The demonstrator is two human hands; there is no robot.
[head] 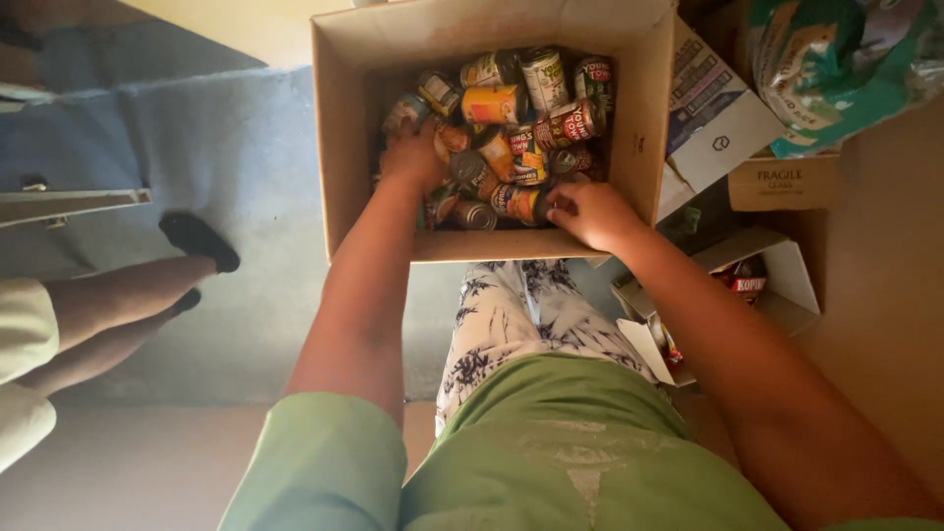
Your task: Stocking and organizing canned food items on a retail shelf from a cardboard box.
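Both hands are down inside the open cardboard box [344, 147], which sits on the blue floor in front of the person's knees and is heaped with tin cans [511, 118]. The left hand [415, 157] lies over the cans at the left side, its fingers curled downward so that I cannot tell whether they grip one, while the right hand [590, 211] has its fingers bent around a can at the near right corner. This looks like the picking-out stage, and lifting would call for a firm wrap around one can's side.
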